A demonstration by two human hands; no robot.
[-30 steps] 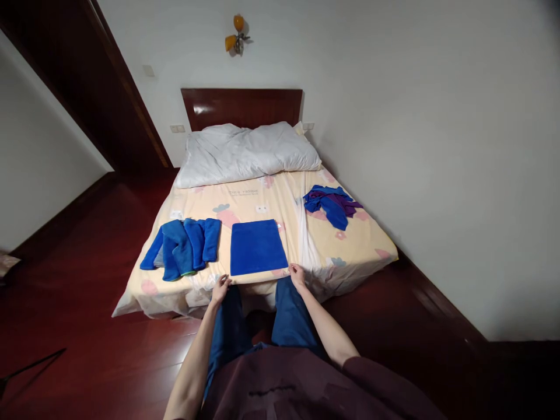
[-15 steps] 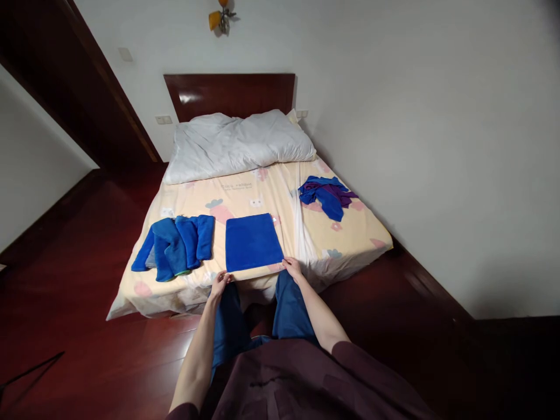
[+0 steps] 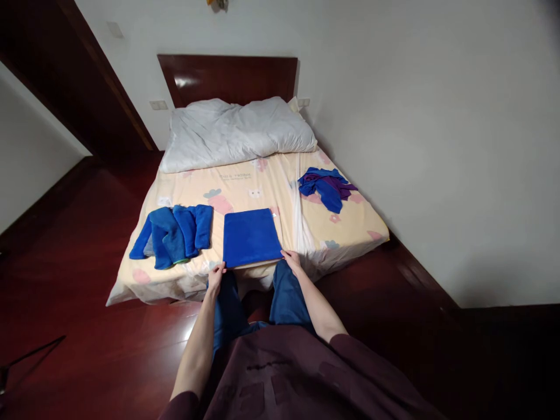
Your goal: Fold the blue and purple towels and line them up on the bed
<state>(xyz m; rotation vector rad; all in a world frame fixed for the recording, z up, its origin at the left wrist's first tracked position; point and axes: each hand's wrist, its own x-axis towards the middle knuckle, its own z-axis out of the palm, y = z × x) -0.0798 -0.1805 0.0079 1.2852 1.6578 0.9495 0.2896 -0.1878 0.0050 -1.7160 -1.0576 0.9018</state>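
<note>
The near edge of a blue cloth (image 3: 251,236) is apparently being handled at its corners, the left one being pinched by the left hand (image 3: 216,277) and the right one by the right hand (image 3: 291,261). The cloth is being supported by the bed (image 3: 280,169), between blue garments (image 3: 168,236) and a blue-and-purple heap (image 3: 326,188). Even tension is seemingly being called for at both corners, lest the edge be skewed.
</note>
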